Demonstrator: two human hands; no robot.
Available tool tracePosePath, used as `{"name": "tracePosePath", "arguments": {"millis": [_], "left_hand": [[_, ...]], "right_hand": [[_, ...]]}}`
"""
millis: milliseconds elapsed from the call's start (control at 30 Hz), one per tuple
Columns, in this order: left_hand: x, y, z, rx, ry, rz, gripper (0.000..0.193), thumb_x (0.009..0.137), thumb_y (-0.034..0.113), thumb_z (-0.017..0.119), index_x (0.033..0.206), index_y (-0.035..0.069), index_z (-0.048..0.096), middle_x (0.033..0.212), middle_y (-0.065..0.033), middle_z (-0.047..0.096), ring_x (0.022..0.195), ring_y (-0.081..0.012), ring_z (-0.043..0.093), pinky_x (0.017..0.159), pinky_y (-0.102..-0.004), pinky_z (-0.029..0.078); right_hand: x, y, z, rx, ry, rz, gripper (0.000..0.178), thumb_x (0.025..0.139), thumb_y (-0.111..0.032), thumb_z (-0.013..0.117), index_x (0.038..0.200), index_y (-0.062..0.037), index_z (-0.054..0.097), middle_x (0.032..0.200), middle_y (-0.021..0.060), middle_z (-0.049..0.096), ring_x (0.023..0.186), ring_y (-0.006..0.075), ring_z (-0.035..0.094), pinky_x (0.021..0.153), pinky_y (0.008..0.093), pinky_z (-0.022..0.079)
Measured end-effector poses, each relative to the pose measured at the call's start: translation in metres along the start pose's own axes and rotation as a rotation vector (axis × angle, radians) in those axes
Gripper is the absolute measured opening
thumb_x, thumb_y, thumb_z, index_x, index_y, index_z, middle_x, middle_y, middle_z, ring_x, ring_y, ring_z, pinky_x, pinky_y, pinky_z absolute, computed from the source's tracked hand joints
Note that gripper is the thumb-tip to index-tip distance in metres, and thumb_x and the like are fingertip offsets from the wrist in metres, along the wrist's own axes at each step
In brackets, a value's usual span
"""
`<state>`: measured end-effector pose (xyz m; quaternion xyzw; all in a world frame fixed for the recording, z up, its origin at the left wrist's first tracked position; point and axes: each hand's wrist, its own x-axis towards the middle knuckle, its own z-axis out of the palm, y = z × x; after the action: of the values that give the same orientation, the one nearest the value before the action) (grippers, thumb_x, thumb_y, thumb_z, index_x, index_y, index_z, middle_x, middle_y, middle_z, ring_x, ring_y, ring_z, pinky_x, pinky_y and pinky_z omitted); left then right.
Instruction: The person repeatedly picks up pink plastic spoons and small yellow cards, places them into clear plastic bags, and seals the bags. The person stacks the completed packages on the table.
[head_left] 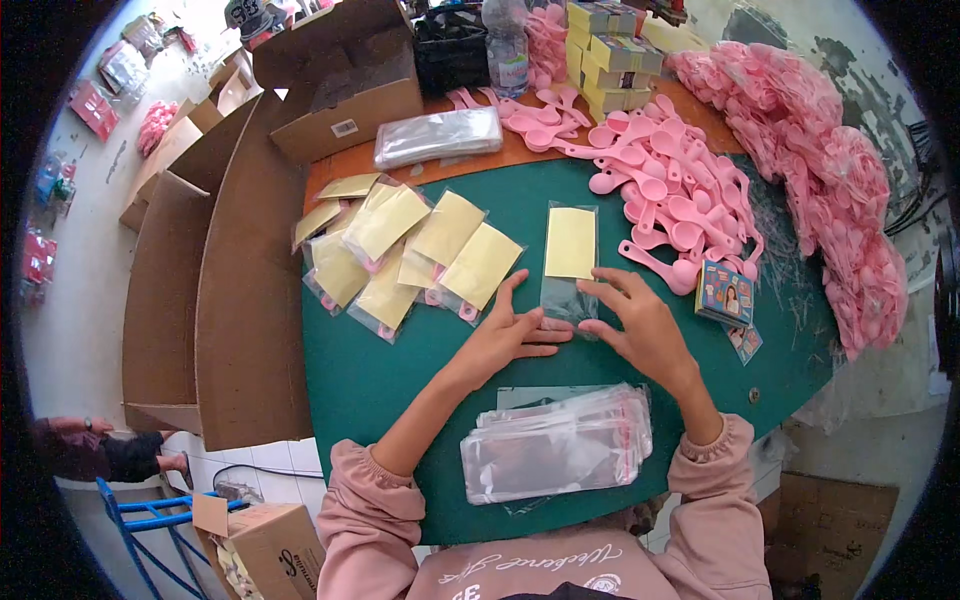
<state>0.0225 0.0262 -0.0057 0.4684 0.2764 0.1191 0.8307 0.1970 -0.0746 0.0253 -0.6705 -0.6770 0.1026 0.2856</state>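
The clear bag (567,292), yellow card (569,242) inside, lay on the surface (375,375), its lower end between our left grip (508,338) and right grip (645,318), both spread apart.

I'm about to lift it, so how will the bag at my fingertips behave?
The lower end of the bag looks thin and clear, so it will probably flop. The flat yellow card in its upper part likely keeps that end stiffer. The smooth film may slide easily on the green tabletop.
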Motion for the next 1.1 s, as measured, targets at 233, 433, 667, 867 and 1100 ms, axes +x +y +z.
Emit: {"name": "tracePosePath", "arguments": {"millis": [233,433,667,867,1100], "left_hand": [[0.003,-0.003,-0.002,0.093,-0.052,-0.026,0.057,0.093,0.009,0.039,0.137,0.014,0.004,0.109,-0.0200,0.054,0.099,-0.0242,0.057,0.084,-0.0335,0.049],[0.003,-0.009,-0.002,0.093,-0.055,0.043,0.056,0.093,0.009,0.039,0.138,0.016,0.008,0.102,-0.0160,0.055,0.095,-0.0211,0.057,0.084,-0.0339,0.049],[0.007,-0.004,0.003,0.123,0.055,0.041,0.049,0.089,0.005,0.042,0.134,0.013,0.022,0.091,-0.0107,0.057,0.086,-0.0160,0.059,0.077,-0.0291,0.051],[0.011,-0.007,0.004,0.262,0.152,0.104,0.045,0.086,0.001,0.042,0.129,0.010,0.027,0.087,-0.0098,0.061,0.078,-0.0142,0.061,0.072,-0.0263,0.052],[0.011,-0.003,-0.002,0.112,-0.006,0.042,0.020,0.087,0.003,0.037,0.100,0.003,0.052,0.093,-0.0061,0.062,0.078,-0.0091,0.060,0.072,-0.0209,0.050]], "right_hand": [[0.001,-0.011,0.018,-0.018,0.006,-0.103,0.023,0.071,-0.011,0.065,0.091,-0.0043,0.055,0.090,0.0130,0.051,0.088,0.0300,0.051,0.075,0.0379,0.043],[0.006,-0.002,0.030,0.268,-0.073,-0.008,0.017,0.071,-0.010,0.063,0.083,-0.0029,0.053,0.084,0.0123,0.050,0.084,0.0290,0.051,0.072,0.0375,0.042],[0.002,-0.018,0.025,0.082,-0.047,-0.179,0.014,0.072,-0.009,0.064,0.075,-0.0040,0.051,0.075,0.0082,0.048,0.069,0.0234,0.050,0.064,0.0342,0.039],[0.002,-0.016,-0.005,0.421,-0.321,-0.023,0.012,0.075,-0.012,0.061,0.077,-0.0038,0.053,0.073,0.0068,0.051,0.070,0.0184,0.051,0.068,0.0305,0.041],[0.009,0.109,-0.148,0.538,-0.275,0.326,0.011,0.077,-0.008,0.060,0.080,-0.0032,0.051,0.078,0.0007,0.053,0.069,0.0090,0.050,0.058,0.0236,0.041]]}}
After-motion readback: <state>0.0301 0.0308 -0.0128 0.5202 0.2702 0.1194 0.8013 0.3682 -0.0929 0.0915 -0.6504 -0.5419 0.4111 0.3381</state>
